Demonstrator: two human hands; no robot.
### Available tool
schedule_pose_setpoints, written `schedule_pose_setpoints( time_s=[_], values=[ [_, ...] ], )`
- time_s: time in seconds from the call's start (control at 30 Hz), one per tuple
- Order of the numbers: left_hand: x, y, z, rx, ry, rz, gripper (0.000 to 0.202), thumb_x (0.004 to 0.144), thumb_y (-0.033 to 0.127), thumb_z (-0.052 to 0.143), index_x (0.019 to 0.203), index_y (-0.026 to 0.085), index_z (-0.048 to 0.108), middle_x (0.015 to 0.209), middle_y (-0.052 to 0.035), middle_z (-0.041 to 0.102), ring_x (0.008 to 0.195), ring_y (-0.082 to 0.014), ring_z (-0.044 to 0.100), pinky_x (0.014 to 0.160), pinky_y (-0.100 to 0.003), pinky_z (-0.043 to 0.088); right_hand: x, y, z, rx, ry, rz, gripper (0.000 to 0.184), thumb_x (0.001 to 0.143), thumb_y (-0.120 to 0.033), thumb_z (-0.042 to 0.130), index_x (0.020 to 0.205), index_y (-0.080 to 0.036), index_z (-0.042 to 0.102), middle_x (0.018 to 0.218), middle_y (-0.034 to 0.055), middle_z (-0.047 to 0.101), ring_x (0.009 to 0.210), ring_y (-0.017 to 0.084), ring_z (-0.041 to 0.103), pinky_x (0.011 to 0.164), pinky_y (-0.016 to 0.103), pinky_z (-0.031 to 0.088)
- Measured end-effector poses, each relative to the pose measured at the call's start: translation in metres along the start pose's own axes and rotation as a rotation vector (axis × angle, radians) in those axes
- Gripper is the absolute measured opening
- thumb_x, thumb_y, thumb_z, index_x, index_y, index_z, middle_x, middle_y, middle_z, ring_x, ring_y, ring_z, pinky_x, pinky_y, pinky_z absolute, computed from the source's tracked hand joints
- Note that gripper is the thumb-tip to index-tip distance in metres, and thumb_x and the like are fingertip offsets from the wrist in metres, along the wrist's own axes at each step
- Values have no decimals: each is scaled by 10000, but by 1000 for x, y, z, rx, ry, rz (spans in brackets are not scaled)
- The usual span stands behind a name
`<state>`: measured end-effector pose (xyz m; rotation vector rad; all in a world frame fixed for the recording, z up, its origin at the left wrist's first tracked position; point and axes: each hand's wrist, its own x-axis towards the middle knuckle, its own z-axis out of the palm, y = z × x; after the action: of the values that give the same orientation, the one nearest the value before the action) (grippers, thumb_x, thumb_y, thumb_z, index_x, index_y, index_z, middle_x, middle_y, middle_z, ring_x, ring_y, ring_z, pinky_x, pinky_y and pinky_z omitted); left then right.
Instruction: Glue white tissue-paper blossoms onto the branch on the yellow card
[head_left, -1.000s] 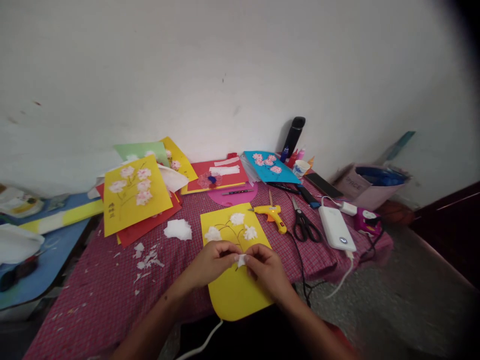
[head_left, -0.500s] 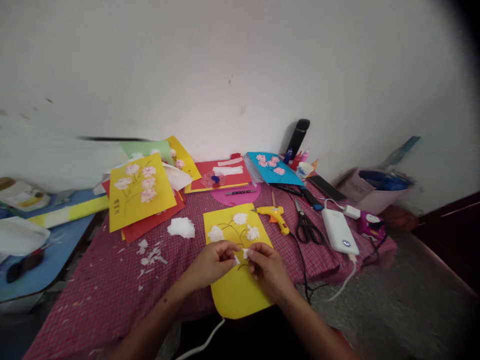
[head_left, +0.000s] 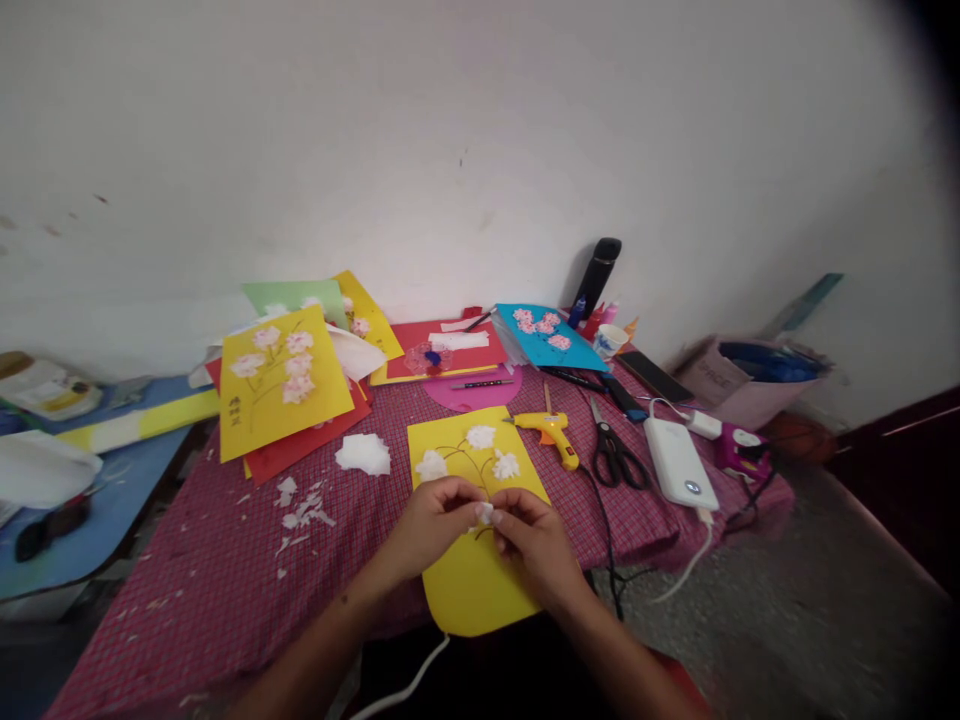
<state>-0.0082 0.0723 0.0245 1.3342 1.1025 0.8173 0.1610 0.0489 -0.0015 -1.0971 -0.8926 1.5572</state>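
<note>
Both my hands meet over a yellow card [head_left: 472,595] with drawn brown stems and several white paper blossoms glued or lying on it. My left hand [head_left: 435,525] pinches a small crumpled piece of white paper [head_left: 486,512] between thumb and forefinger. From the other side my right hand [head_left: 532,540] grips the same bit, its fingers curled. Just beyond the hands are the blossoms [head_left: 480,437]. A yellow hot glue gun [head_left: 553,432] lies with its nozzle at the card's upper right edge. Left of the card are a white paper pile [head_left: 364,454] and torn scraps [head_left: 304,510].
Black-handled scissors [head_left: 616,458] and a white power bank [head_left: 679,462] with cables lie at right. Finished flower cards [head_left: 289,420] overlap at left; a blue card [head_left: 551,345], paint bottles and a paper cup [head_left: 609,342] stand at the back. A black bottle [head_left: 598,275] leans by the wall.
My fingertips have come closer together, and the white paper between them looks more bunched up. A blurred dark streak by the wall at left is gone; a thin dark stick now shows over the red sheet.
</note>
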Motion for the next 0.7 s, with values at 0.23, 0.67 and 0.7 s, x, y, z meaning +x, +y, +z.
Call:
schedule_pose_setpoints(
  time_s=[0.23, 0.67, 0.7],
  values=[
    [3, -3, 2, -185, 9, -75, 119, 755, 242, 704, 818, 142, 691, 680, 10, 637, 584, -98, 532, 591, -230, 419, 0, 3, -5, -55, -27, -64, 248, 719, -368, 816, 837, -198, 679, 686, -33, 612, 495, 81, 473, 450, 208, 360],
    [4, -6, 10, -243, -23, -84, 142, 766, 270, 721, 801, 139, 678, 680, 6, 626, 593, -101, 520, 594, -230, 409, -3, 3, -9, -113, -30, -169, 191, 768, -337, 773, 867, -204, 677, 747, -14, 625, 561, 101, 516, 513, 227, 417],
    [4, -6, 10, -223, -23, -77, 143, 772, 274, 719, 800, 140, 677, 681, 7, 623, 598, -101, 516, 596, -230, 404, -3, 3, -9, -116, -37, -186, 194, 773, -338, 777, 875, -206, 678, 762, -11, 627, 583, 106, 525, 533, 230, 428]
  ],
)
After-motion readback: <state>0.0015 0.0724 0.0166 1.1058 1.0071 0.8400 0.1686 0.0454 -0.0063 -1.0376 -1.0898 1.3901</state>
